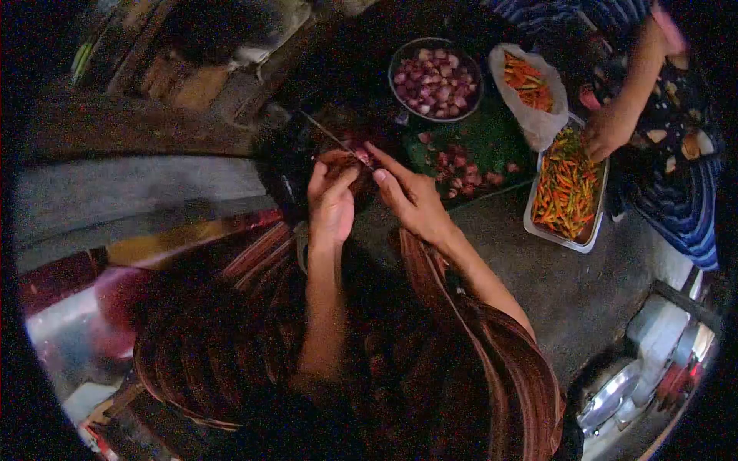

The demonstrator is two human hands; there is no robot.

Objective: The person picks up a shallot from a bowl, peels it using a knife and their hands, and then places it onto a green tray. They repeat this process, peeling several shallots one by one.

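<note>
My left hand (pixel 332 196) is closed, with its fingertips pinching a small reddish-purple shallot (pixel 362 156). My right hand (pixel 415 201) is closed on a knife, and its index finger stretches along the shallot. The thin knife blade (pixel 327 131) points up and to the left, lying against the shallot; its handle is hidden in my fingers. Just beyond my right hand, loose shallots (pixel 463 170) lie on a green sheet (pixel 498 138). A round metal bowl (pixel 439 119) behind them holds many peeled shallots (pixel 435 81).
On the right, another person's hand (pixel 610 132) reaches into a metal tray (pixel 580 247) of orange and green chillies (pixel 566 192). A pale bag (pixel 547 127) with more chillies (pixel 527 83) stands beside it. Metal pans (pixel 611 396) sit at the lower right.
</note>
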